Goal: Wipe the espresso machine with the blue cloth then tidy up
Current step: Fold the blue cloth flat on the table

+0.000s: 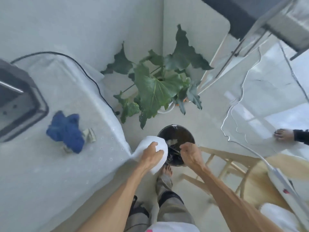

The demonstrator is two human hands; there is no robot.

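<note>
The blue cloth [66,131] lies crumpled on the white table [41,173] at the left, with no hand on it. Beside it, at the left edge, stands the dark espresso machine [16,101], only partly in view. A black round bin [177,134] sits on the floor in front of my feet. My left hand [150,156] grips a white rounded bundle [160,144], which looks like paper, at the bin's left rim. My right hand [190,154] is curled over the bin and pinches its dark lid flap [173,150].
A small crumpled wrapper [89,134] lies next to the cloth. A black cable [90,77] runs over the table's far edge. A large leafy plant [158,84] stands behind the bin and a wooden chair [234,169] to its right. Another person's hand [284,134] rests on the right-hand table.
</note>
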